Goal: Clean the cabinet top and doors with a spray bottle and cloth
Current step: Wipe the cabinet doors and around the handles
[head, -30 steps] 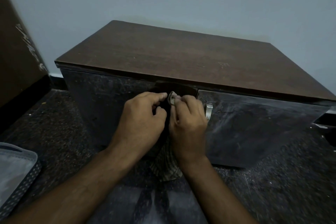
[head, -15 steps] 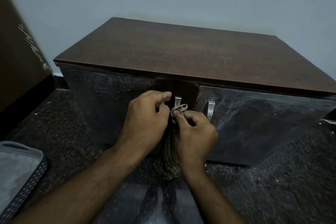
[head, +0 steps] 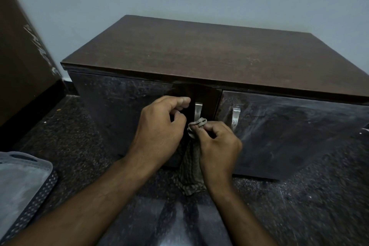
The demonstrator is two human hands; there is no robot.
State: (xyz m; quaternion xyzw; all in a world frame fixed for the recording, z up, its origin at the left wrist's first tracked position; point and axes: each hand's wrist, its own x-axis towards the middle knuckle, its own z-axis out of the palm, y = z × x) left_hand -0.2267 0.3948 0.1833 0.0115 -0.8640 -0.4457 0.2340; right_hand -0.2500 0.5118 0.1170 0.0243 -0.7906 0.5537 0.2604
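Pinching checked brown cloth [head: 192,168], right hand [head: 218,146] works base of left door's metal handle [head: 197,111]. Left hand [head: 159,132] at 9 o'clock, curled, probably gripping the cloth's hidden end. Dark wooden cabinet [head: 209,54] ahead.

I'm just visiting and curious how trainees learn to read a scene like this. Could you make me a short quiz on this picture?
1. True or false: the right hand pinches the cloth at the lower end of the left door's handle.
2. Where does the rest of the cloth go?
A. over the cabinet top
B. down toward the floor
C. round the right door's handle
3. How many metal handles show?

Key: 1 true; 2 B; 3 two.
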